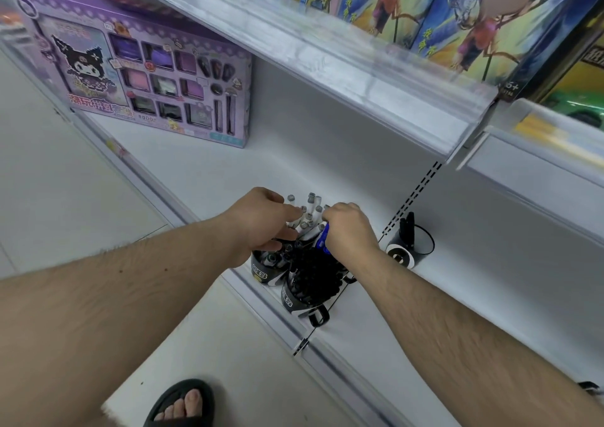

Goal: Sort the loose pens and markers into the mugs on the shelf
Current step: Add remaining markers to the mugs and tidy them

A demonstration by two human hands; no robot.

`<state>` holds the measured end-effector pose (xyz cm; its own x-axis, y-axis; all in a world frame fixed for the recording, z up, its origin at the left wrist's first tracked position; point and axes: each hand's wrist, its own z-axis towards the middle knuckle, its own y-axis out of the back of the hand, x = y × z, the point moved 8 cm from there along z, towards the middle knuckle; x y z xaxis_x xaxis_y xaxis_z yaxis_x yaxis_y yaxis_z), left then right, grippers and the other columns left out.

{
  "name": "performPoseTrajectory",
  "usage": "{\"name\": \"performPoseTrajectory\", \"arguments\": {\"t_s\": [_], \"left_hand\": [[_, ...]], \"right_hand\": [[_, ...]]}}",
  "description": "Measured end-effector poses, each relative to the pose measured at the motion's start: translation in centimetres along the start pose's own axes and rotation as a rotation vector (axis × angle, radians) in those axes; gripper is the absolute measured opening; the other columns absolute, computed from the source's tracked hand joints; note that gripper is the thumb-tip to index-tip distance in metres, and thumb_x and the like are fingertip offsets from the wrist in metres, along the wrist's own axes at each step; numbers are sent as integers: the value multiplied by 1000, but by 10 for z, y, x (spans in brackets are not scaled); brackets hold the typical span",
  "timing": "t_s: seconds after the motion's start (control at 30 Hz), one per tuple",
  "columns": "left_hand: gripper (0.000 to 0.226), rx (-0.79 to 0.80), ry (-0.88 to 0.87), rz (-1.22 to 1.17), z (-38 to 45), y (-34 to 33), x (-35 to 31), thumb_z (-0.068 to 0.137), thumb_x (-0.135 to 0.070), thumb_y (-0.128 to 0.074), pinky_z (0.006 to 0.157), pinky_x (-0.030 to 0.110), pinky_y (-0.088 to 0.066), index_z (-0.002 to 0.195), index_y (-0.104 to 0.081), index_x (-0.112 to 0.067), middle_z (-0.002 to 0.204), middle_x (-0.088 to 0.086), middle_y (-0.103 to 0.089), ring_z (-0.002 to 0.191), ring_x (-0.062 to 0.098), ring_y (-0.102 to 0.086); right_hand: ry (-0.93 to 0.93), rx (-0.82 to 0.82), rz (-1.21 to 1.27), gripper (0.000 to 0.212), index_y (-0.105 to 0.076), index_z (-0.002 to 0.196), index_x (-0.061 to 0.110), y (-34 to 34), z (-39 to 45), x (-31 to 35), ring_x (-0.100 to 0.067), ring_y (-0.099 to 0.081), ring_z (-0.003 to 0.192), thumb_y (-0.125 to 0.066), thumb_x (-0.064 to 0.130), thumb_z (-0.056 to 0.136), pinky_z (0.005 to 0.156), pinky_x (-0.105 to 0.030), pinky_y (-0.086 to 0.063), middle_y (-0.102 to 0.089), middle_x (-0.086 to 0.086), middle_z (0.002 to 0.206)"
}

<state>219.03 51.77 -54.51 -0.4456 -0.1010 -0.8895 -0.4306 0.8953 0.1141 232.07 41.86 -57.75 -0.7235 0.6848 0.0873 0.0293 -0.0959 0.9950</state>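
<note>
Upper left of the frame there's a purple toy box (147, 76) standing on the white shelf (202, 165). Mid-frame, my left hand (261, 222) has its fingers curled into a bunch of white markers (309, 212) with grey caps, which stick up out of a black mug (266, 271). Just beside it, another black mug (295, 299) is crammed with black pens (313, 269). My right hand (348, 230) is closed around a blue pen (323, 238). Further right sits a third mug (400, 253), holding one black marker (408, 230).
</note>
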Motion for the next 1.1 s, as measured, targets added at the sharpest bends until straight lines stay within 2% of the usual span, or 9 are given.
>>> {"name": "performPoseTrajectory", "arguments": {"t_s": [0.13, 0.37, 0.57, 0.63, 0.73, 0.83, 0.9, 1.0, 1.1], "left_hand": [[34, 3, 4, 8, -1, 1, 1, 92, -23, -65, 91, 43, -56, 120, -46, -16, 111, 5, -65, 92, 17, -71], [33, 23, 23, 41, 0, -3, 5, 93, -22, -63, 89, 40, -56, 121, -48, -16, 112, 4, -67, 90, 17, -71], [33, 33, 24, 56, 0, -7, 5, 93, -22, -64, 91, 42, -56, 121, -49, -16, 112, 3, -67, 90, 16, -72], [32, 37, 26, 54, 0, -7, 5, 93, -21, -64, 92, 43, -56, 121, -50, -16, 111, 3, -67, 89, 16, -72], [30, 46, 25, 61, 1, -5, 6, 93, -22, -64, 91, 43, -56, 119, -50, -17, 111, 3, -68, 88, 16, -72], [29, 54, 29, 75, 2, -4, 9, 93, -23, -64, 90, 42, -57, 118, -50, -17, 110, 2, -69, 89, 16, -72], [29, 60, 37, 85, 3, -5, 10, 93, -22, -64, 88, 40, -56, 118, -50, -17, 110, 3, -69, 89, 16, -72], [25, 71, 40, 84, 2, -10, 7, 93, -21, -63, 89, 39, -56, 115, -51, -18, 110, 4, -69, 90, 16, -72], [25, 88, 27, 83, 0, -16, 3, 93, -19, -62, 88, 38, -55, 115, -51, -18, 111, 4, -68, 90, 15, -72]], "right_hand": [[48, 14, -91, 35, -63, 107, 4, -3, 5, 8, -26, -49, 106, -46, -12, 81, 81, -28, -41, -62, -9, 104], [157, -6, -103, 34, -62, 101, 10, -8, -2, 17, -23, -45, 104, -43, -10, 83, 82, -22, -29, -61, -3, 107], [112, -23, -108, 23, -56, 79, 17, 11, 10, 16, -14, -33, 89, -54, -6, 82, 69, -21, -23, -51, 6, 80], [84, -97, -17, 30, -69, 94, 12, 23, 13, 7, -17, -38, 89, -54, -9, 78, 68, -24, -26, -63, 2, 86], [24, -347, 160, 43, -74, 105, 4, 55, 4, -21, -31, -56, 99, -49, -18, 77, 81, -22, -35, -73, -7, 103], [16, -531, 238, 32, -71, 79, 5, 81, -17, -46, -32, -54, 77, -50, -18, 74, 65, -20, -30, -67, -1, 74], [-2, -573, 233, 30, -68, 75, 8, 85, -31, -55, -24, -47, 73, -51, -17, 73, 61, -19, -25, -62, 5, 69], [-17, -611, 224, 33, -76, 92, 6, 77, -43, -61, -28, -60, 84, -57, -16, 76, 79, -19, -37, -75, -3, 94], [10, -626, 226, 32, -77, 95, 5, 68, -48, -60, -32, -65, 90, -61, -16, 77, 88, -29, -41, -75, -7, 99]]}}
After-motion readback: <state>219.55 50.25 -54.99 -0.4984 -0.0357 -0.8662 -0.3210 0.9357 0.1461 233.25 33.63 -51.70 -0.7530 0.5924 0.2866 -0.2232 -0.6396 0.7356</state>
